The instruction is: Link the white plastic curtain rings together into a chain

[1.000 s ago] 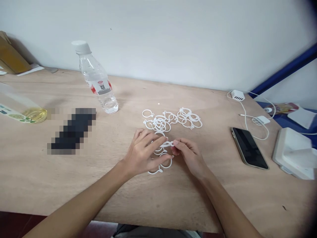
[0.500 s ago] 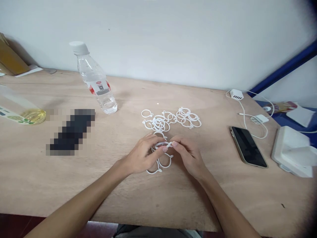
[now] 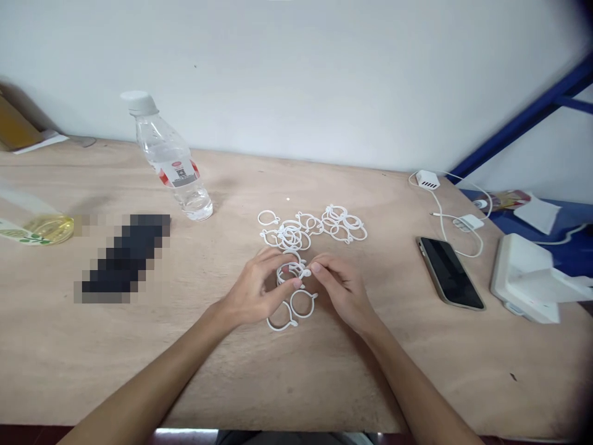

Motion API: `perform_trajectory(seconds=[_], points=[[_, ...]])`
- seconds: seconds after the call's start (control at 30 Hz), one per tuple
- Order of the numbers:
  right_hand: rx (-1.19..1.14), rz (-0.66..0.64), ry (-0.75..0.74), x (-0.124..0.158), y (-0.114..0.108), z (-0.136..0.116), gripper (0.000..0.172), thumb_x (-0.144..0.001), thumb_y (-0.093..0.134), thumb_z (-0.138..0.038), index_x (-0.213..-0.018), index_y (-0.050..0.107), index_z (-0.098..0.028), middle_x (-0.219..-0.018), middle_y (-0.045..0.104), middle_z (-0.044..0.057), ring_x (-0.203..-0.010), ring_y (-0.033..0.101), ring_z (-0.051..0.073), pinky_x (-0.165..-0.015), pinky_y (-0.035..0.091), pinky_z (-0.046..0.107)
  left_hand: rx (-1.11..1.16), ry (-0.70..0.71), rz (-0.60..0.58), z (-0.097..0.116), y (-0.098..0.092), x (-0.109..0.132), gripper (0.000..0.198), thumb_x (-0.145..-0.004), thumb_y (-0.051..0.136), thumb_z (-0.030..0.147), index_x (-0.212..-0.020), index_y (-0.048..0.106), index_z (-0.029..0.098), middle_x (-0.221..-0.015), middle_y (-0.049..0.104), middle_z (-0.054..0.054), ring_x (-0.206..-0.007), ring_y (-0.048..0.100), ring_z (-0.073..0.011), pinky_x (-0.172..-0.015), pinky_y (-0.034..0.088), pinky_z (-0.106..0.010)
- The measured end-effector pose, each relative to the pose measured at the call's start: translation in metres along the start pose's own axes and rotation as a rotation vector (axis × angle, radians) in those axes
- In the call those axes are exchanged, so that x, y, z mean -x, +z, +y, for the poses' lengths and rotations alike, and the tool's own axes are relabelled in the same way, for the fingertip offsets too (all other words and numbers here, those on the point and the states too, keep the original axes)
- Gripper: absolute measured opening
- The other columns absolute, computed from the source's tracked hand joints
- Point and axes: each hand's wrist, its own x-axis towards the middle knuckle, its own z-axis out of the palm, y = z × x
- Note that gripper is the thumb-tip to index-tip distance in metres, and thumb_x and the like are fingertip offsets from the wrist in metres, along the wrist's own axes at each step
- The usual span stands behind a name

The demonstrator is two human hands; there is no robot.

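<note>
Head view: left hand (image 3: 254, 287) clamped on white ring (image 3: 306, 273), right hand (image 3: 343, 287) pinched together alongside, loose rings (image 3: 291, 235) beyond, bottle (image 3: 180, 173) farther left.

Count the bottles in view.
2 visible: a white-capped, clear plastic bottle beyond the left hand; a clear, yellow-bottomed bottle cut off at the left edge. No others show.

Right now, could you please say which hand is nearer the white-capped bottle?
The left hand, in front and right of the bottle; the right hand is farther right.
</note>
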Motion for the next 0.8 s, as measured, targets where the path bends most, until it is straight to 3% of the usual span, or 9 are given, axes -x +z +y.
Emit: perform_trajectory(seconds=[0.13, 0.33, 0.43, 0.57, 0.8], points=[[0.181, 0.127, 0.042, -0.01, 0.001, 0.01, 0.024, -0.089, 0.056, -0.04, -0.083, 0.071, -0.022, -0.081, 0.07, 0.004, -0.077, 0.059, 0.02, -0.07, 0.045, 0.033, -0.232, 0.107, 0.01, -0.003, -0.001, 0.001, 0.029, -0.082, 0.061, 0.028, -0.109, 0.065, 0.018, -0.094, 0.066, -0.008, -0.089, 0.055, -0.0235, -0.081, 0.045, -0.041], [0.41, 0.034, -0.073, -0.034, 0.011, 0.015, 0.015, -0.084, 0.061, -0.028, -0.094, 0.072, -0.023, -0.086, 0.067, 0.005, -0.085, 0.058, 0.022, -0.077, 0.046, 0.038, -0.332, 0.126, 0.036, -0.006, -0.002, 0.002, 0.028, -0.079, 0.061, 0.027, -0.105, 0.065, 0.017, -0.101, 0.064, -0.009, -0.093, 0.053, -0.0245, -0.084, 0.044, -0.042], [0.465, 0.047, -0.101, -0.04, 0.019, 0.017, 0.011, -0.083, 0.062, -0.026, -0.088, 0.072, -0.023, -0.08, 0.062, 0.006, -0.087, 0.055, 0.023, -0.079, 0.045, 0.04, -0.346, 0.098, 0.045, -0.008, -0.002, 0.001, 0.026, -0.081, 0.059, 0.027, -0.104, 0.065, 0.017, -0.1, 0.065, -0.009, -0.092, 0.053, -0.0246, -0.084, 0.043, -0.043], [0.388, 0.104, -0.087, -0.038, 0.02, 0.018, 0.01, -0.084, 0.061, -0.026, -0.082, 0.07, -0.023, -0.083, 0.062, 0.006, -0.086, 0.055, 0.023, -0.076, 0.045, 0.038, -0.348, 0.055, 0.045, -0.009, -0.002, 0.0, 0.026, -0.08, 0.06, 0.027, -0.104, 0.066, 0.019, -0.099, 0.065, -0.008, -0.092, 0.054, -0.0244, -0.085, 0.043, -0.043], [0.136, 0.196, 0.117, -0.039, 0.007, 0.012, 0.022, -0.081, 0.062, -0.04, -0.086, 0.069, -0.02, -0.088, 0.07, 0.005, -0.078, 0.058, 0.019, -0.071, 0.043, 0.033, -0.318, 0.047, 0.021, -0.012, -0.001, 0.0, 0.025, -0.082, 0.061, 0.028, -0.105, 0.066, 0.021, -0.102, 0.064, -0.006, -0.095, 0.055, -0.0239, -0.087, 0.042, -0.041]])
